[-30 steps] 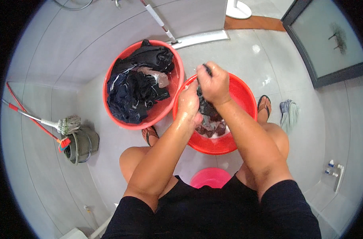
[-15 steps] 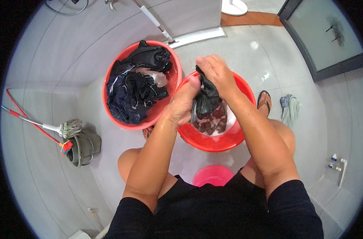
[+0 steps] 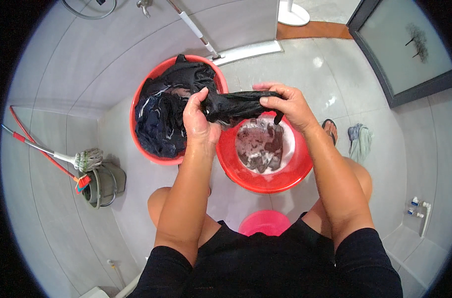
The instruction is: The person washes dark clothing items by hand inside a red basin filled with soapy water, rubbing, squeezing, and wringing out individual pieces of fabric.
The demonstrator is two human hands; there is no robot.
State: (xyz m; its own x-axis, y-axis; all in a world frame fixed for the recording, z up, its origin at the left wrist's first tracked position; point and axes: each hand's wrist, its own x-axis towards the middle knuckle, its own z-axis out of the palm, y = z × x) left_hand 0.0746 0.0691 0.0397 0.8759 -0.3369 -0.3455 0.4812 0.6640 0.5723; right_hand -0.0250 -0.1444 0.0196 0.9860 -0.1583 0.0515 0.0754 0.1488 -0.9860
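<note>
While the left hand [image 3: 200, 118] grips one end of a wet-looking black cloth [image 3: 241, 105] and the right hand [image 3: 291, 105] pinches the other, the fabric lies stretched roughly level between them, over the far edge of a red basin [image 3: 265, 185]; right thumb on top; left fingers under the cloth mostly hidden; a short tail droops below the right hand; basin holds brownish fabric [image 3: 258, 144] in white suds [image 3: 289, 141]; second basin [image 3: 159, 159], to the left, carries a heap of dark garments [image 3: 159, 121], partly behind the left hand; greyish rag [image 3: 361, 140] on the floor [image 3: 295, 62], off to the right; risks, as judged: slick fabric could slip out under the right thumb and drop into the suds, or outside the rim if the stretch drifts outward; a hard pull could strain a seam; the left end could tangle with the dark garments, similar in colour and close by; drips could make footing slippery
</note>
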